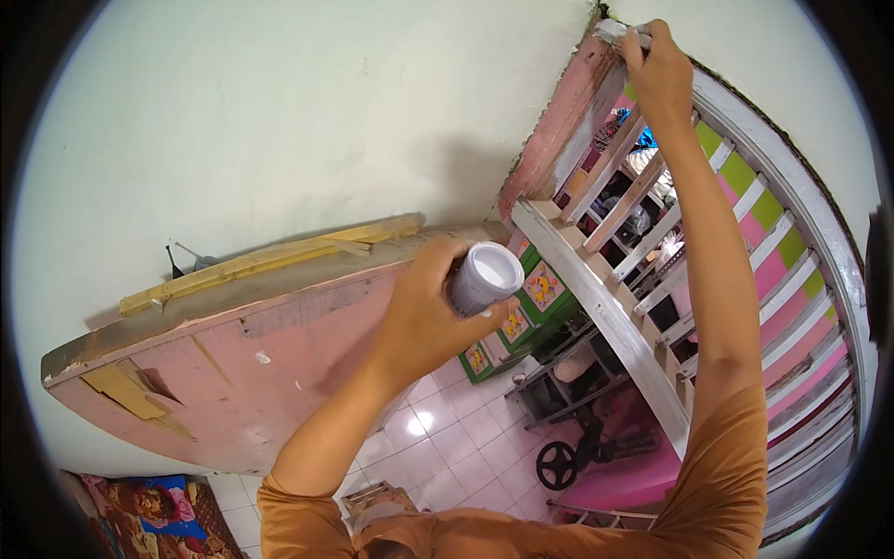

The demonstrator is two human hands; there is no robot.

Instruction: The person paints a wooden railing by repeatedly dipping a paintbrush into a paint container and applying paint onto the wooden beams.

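The left hand (424, 312) grips a small cup of white paint (484, 277) at chest height; the right hand (656, 65) pinches a brush (616, 33) (mostly hidden) against the transom frame (745, 121)'s top corner. Painting looks underway; reloading the brush likely follows.

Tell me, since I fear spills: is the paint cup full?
Nearly full: white paint fills the cup close to its rim, and the left hand holds it tilted.
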